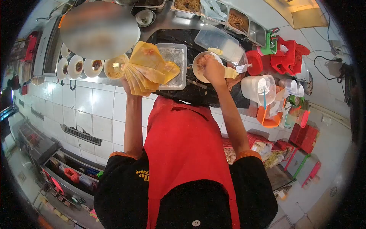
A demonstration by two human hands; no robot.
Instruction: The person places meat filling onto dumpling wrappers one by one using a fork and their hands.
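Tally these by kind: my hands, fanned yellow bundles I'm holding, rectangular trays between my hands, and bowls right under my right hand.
Hands: 2, left hand and right hand
Fanned yellow bundle: 1
Rectangular tray: 1
Bowl: 1
Total: 5

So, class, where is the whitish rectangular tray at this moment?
In the head view, the whitish rectangular tray sits above centre, between the yellow sheets in the left hand and the white bowl at the right hand.
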